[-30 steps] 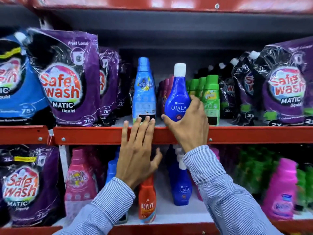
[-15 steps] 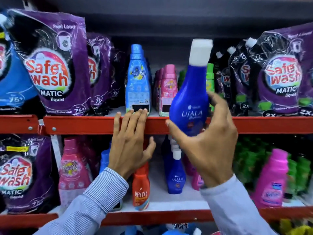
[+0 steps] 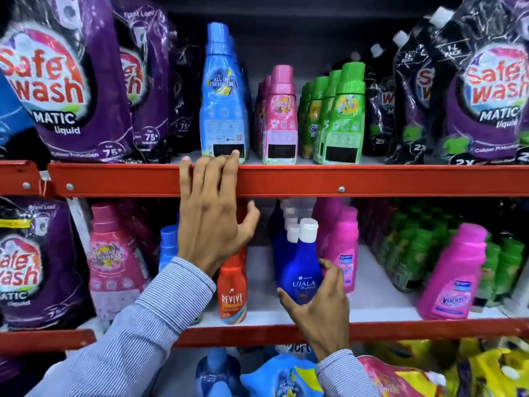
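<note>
The right hand [image 3: 320, 308] curls round the broad base of a blue Ujala bottle [image 3: 300, 270], likely rigid, slick and light; the left hand [image 3: 211, 224] rests straight-fingered on the shelf rail [image 3: 343, 179].

Glossy plastic Ujala bottle [image 3: 301, 270]; painted metal shelf rail [image 3: 372, 180].

We face a red metal rack. Its upper rail [image 3: 372, 180] runs from 9 to 3 o'clock, with a screw head [image 3: 341, 189] showing in it, and a lower rail [image 3: 415, 329] crosses at 5 o'clock. Between them lies a white shelf board [image 3: 378, 296]. At 12 o'clock we see a dark back panel [image 3: 315, 38]. Bright light glares off glossy purple pouches [image 3: 71, 81] at 10 o'clock.
</note>
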Tool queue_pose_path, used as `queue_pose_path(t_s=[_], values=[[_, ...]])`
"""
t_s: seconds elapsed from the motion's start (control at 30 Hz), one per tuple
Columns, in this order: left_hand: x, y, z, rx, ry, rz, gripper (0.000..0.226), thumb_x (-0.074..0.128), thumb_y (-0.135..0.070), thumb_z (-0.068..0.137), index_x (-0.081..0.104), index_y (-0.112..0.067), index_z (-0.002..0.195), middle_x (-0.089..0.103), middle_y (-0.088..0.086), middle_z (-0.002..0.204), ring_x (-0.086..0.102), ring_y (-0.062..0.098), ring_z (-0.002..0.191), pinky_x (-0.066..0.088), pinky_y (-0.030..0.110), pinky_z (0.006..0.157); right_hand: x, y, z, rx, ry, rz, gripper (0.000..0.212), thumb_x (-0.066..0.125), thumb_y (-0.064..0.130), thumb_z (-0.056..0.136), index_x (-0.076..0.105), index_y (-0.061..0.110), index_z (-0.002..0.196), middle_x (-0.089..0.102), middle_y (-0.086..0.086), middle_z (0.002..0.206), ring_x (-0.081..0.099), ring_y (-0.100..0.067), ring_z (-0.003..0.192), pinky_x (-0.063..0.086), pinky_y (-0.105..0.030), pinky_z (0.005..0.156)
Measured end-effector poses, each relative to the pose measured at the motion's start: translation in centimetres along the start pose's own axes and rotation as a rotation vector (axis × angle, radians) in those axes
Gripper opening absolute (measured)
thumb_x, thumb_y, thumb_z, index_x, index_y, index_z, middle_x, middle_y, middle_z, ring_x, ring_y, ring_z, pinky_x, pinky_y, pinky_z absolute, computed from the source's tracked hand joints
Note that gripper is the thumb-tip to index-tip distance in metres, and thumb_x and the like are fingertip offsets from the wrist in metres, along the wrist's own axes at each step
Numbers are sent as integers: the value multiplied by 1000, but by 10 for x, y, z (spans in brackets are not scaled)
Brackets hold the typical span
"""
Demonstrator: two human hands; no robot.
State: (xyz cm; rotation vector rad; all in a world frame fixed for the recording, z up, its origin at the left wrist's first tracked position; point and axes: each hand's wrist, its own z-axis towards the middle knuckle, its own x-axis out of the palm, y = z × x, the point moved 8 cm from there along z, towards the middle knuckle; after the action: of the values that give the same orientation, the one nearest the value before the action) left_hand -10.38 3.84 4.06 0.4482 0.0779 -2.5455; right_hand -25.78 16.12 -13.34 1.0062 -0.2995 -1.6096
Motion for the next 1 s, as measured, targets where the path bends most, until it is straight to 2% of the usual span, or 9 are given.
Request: queue_pose_path(t_s=[0.23,0.43,0.53,0.63,0.7,0.77,0.87,1.0], values=[[2,-1,0,-14,27,30,76,67,-37,81,47,-2,145,57,20,131,48,39,130,19,60,125,30,-25,-9,64,89,-12,84,87,43,56,41,17,121,53,-3,118,63,-30,102,55,-39,81],[4,-3,-1,-30,68,40,77,64,-40,82,45,-2,146,54,20,134,45,40,135,15,61,126,36,-30,-13,70,94,-2,84,88,41,55,40,16,120,53,-4,118,62,-31,105,55,-40,82],[4,-4,-2,-36,81,28,82,65,-42,82,41,-2,150,51,20,144,39,40,144,14,64,126,35,-30,-15,57,98,3,86,89,41,56,40,16,122,51,-3,120,60,-29,110,54,-39,84],[-1,-11,-16,-67,43,-55,85,66,-41,82,38,-6,154,39,18,160,26,41,154,13,65,126,25,-32,-17,49,89,32,92,88,47,58,39,15,129,50,-2,126,55,-25,117,53,-38,91],[-5,-28,-43,-49,9,-137,81,66,-39,81,44,-7,152,38,17,162,27,40,153,18,65,124,9,-36,-18,37,36,65,89,84,51,63,41,14,132,50,-4,129,53,-24,120,52,-37,95],[-1,-52,-81,20,22,-228,71,66,-37,82,53,-7,146,45,16,157,36,39,149,26,65,121,-13,-44,-19,18,-59,87,78,80,48,71,43,14,131,50,-5,130,53,-25,120,51,-41,98],[29,-90,-142,110,177,-348,65,67,-34,81,59,-9,140,52,13,153,47,35,142,33,61,118,-47,-71,-19,48,-241,99,66,81,27,75,46,9,128,51,-10,130,52,-29,121,49,-51,99],[81,-141,-194,198,419,-434,63,63,-36,81,56,-11,138,58,12,148,55,34,137,32,53,115,-86,-113,-11,155,-444,43,75,85,19,69,44,4,130,50,-17,131,48,-36,123,44,-52,103]])
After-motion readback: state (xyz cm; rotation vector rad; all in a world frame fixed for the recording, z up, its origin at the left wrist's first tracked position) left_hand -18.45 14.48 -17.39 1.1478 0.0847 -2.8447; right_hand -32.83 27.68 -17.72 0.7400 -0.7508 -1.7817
